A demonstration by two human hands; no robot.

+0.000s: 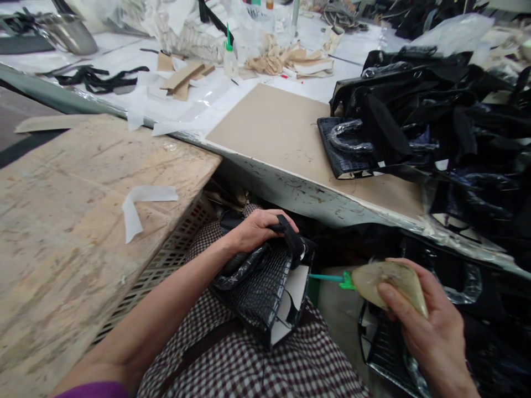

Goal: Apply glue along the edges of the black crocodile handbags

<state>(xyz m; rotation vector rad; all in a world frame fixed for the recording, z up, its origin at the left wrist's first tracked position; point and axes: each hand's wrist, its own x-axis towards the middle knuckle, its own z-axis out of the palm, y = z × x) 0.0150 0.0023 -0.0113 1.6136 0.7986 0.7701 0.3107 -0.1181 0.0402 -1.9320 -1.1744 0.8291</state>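
Observation:
A black crocodile-pattern handbag (257, 293) rests tilted on my lap, over a checked apron (286, 365). My left hand (265, 225) is closed on the black strap at the bag's upper edge; its fingertips are partly hidden. White lining or board shows at the bag's near side. In my right hand (431, 315) is a yellowish squeeze glue bottle (388, 284), gripped between thumb and fingers. Its long green nozzle points left, with the tip close to the bag's white side; whether it touches I cannot tell.
Black bags lie heaped on the table (265, 127) at right, and another bag (385, 342) is below my right hand. A wooden board (83, 221) with a white strip (141, 204) stands at left above a plastic crate (166, 260). A green-tipped bottle (230, 61) stands further back.

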